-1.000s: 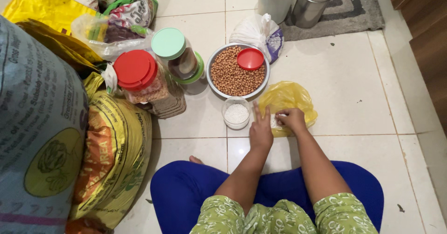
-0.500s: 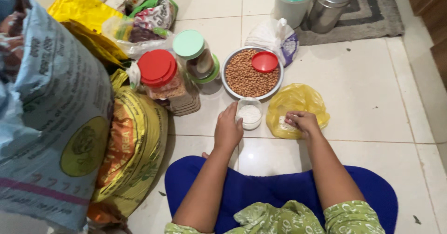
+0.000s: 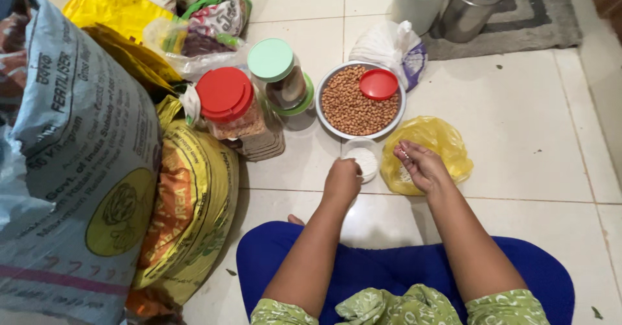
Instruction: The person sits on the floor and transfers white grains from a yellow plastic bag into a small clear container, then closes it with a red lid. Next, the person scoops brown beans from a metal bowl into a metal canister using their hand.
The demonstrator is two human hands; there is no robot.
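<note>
Yellow plastic marks the centre of the work: a thin bag [image 3: 427,153] lies crumpled on the tiled floor [image 3: 518,118], just right of a small white container [image 3: 363,158] and just below a steel bowl [image 3: 360,101] of brown peanuts with a red lid [image 3: 379,84] resting in it; the right hand [image 3: 421,165] sits on the bag's left part, fingers curled together and pinching into the plastic near some white grains, though what exactly they grip is too small to tell; the left hand [image 3: 342,179] rests at the container's near rim, fingers bent and close together, thumb side touching the edge, so it seems to steady the container; whether it truly clamps the rim cannot be told.

Judging from this, the step is moving white grains between bag and container; doing it well calls for keeping the container flat and pinned by the left hand, bringing the bag's mouth right over the rim, and letting the thin plastic fold into a spout rather than sag; the bowl stands touching close above, so a careless elbow could tip peanuts out; the red-lidded jar [image 3: 230,105] and green-lidded jar [image 3: 278,72] stand to the left, near but apart.
</note>
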